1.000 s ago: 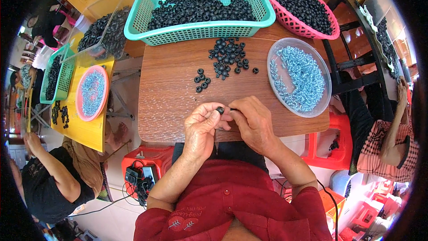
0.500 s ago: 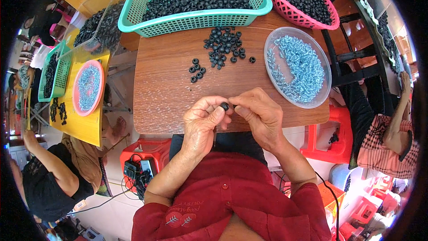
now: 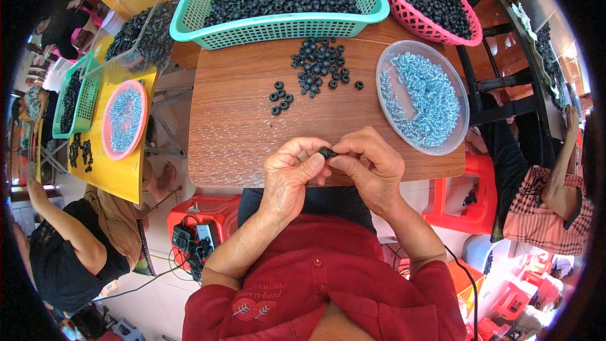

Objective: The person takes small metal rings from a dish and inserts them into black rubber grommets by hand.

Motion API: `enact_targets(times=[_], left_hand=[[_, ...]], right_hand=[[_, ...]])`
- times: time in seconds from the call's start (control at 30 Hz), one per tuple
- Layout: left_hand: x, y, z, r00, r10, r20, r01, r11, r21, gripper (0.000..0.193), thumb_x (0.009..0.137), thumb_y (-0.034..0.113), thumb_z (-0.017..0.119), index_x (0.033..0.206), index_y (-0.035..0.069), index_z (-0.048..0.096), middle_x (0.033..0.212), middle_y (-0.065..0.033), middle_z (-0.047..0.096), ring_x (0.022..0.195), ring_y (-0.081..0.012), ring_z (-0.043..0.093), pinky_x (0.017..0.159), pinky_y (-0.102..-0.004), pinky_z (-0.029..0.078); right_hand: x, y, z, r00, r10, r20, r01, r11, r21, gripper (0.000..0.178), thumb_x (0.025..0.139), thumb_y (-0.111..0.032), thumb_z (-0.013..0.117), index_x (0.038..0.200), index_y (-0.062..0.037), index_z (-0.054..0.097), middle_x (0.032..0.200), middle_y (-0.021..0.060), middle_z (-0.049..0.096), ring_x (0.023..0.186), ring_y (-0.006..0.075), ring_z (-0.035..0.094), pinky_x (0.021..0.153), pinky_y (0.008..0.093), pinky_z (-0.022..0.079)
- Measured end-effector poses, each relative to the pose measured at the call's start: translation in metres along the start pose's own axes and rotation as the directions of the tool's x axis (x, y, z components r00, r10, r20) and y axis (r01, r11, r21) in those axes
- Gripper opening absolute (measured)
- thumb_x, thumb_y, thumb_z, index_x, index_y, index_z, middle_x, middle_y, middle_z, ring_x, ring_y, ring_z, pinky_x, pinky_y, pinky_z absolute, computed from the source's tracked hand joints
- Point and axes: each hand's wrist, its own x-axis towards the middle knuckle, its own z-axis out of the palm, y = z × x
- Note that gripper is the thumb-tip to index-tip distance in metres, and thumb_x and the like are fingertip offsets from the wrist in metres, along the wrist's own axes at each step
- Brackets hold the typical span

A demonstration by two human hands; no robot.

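Note:
My left hand [image 3: 289,173] pinches a small black knob-like piece [image 3: 326,152] between thumb and fingers, just over the table's near edge. My right hand [image 3: 374,161] closes its thumb and forefinger on the piece's right side; any smaller part between those fingertips is hidden. Beyond my hands, several round black pieces with holes [image 3: 280,97] lie in a small group. A larger heap of black pieces [image 3: 315,66] is behind them. To the right of my right hand stands a clear round tub lid [image 3: 466,98] holding small shiny blue pieces [image 3: 429,107].
A green basket [image 3: 284,29] and a pink basket [image 3: 416,22], both full of black pieces, stand at the wooden table's [image 3: 227,120] far side. Red stools [image 3: 464,202] stand beside me. A co-worker [image 3: 76,246] sits left at a yellow table [image 3: 120,173]; another person's arm [image 3: 565,170] is at right.
My right fingertips have come in from slightly apart and now press against the black piece. The piece has turned in my left fingers, so its hole no longer faces up.

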Motion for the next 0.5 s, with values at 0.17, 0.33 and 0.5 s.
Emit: enact_targets(times=[0.17, 0.33, 0.5], left_hand=[[0.0002, 0.0, -0.0003, 1.0, -0.01, 0.019, 0.011, 1.0, -0.025, 0.017, 0.087, 0.007, 0.062, 0.102, -0.001, 0.06, 0.083, -0.0059, 0.064, 0.068, -0.0108, 0.06, 0.058, -0.0212, 0.049], [0.0003, -0.001, -0.0008, 1.0, -0.008, 0.023, 0.008, 1.0, -0.011, 0.018, 0.087, 0.006, 0.061, 0.103, -0.002, 0.06, 0.083, -0.0062, 0.064, 0.068, -0.0107, 0.06, 0.058, -0.0212, 0.049], [-0.0011, -0.0036, 0.0009, 0.999, 0.037, 0.012, -0.038, 0.997, 0.065, 0.018, 0.087, 0.006, 0.061, 0.104, -0.002, 0.06, 0.083, -0.0065, 0.064, 0.069, -0.0108, 0.06, 0.058, -0.0209, 0.049]], right_hand=[[-0.0011, 0.0024, -0.0007, 0.999, -0.039, 0.011, 0.039, 0.999, -0.026, 0.017, 0.069, 0.003, 0.069, 0.084, -0.0014, 0.065, 0.081, 0.0081, 0.063, 0.075, 0.0212, 0.059, 0.066, 0.0304, 0.046], [-0.0026, -0.0006, -0.0008, 1.0, 0.022, 0.016, -0.022, 0.999, -0.031, 0.014, 0.071, 0.002, 0.068, 0.084, -0.0008, 0.064, 0.079, 0.0093, 0.062, 0.073, 0.0221, 0.059, 0.065, 0.0306, 0.046], [-0.0047, 0.0014, -0.0014, 0.994, 0.11, 0.023, -0.111, 0.994, 0.01, 0.01, 0.075, 0.0, 0.067, 0.083, -0.0003, 0.063, 0.077, 0.0096, 0.06, 0.072, 0.0227, 0.059, 0.064, 0.0308, 0.045]])
